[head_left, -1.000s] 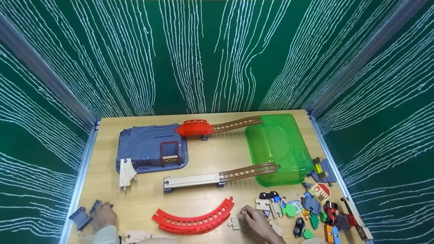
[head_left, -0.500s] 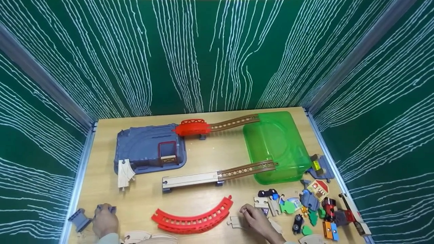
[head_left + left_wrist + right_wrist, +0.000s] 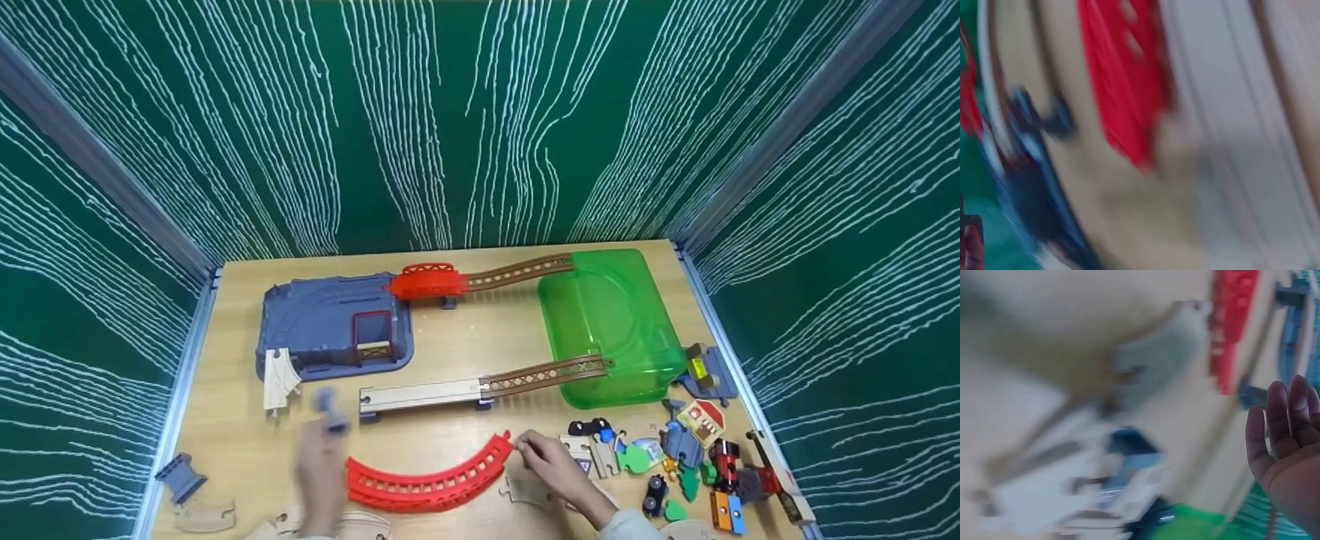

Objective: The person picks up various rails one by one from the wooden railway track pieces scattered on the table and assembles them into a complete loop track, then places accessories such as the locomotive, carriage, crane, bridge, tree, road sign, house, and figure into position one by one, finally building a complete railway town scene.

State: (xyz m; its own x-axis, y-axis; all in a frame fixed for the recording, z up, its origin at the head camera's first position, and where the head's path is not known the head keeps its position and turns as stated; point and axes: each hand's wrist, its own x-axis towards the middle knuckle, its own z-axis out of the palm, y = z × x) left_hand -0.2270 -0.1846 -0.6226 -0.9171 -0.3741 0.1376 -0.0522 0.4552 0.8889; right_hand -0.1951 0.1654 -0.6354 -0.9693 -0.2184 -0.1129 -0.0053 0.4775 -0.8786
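In the head view my left hand point(image 3: 319, 465), blurred by motion, holds a small grey-blue track support point(image 3: 330, 412) by its lower end above the table. The support is close to the free left end of a straight wooden track point(image 3: 421, 396). My right hand point(image 3: 551, 465) is at the right end of a red curved track point(image 3: 427, 484); whether it touches the track I cannot tell. In the right wrist view its fingers point(image 3: 1278, 416) are loosely bent, with nothing between them. The left wrist view is blurred and shows only a fingertip point(image 3: 972, 247) beside a dark edge.
A grey molded base point(image 3: 322, 322) with a wooden switch track point(image 3: 279, 381) stands back left. At the right is a green translucent bin point(image 3: 622, 322), joined to brown ramps point(image 3: 544, 376). Another grey support point(image 3: 180, 478) stands front left. Trains, trees and track pieces crowd the front right.
My left hand has lifted one grey support from the front left and carried it right and away from me. My right hand has shifted slightly toward the red track's end.
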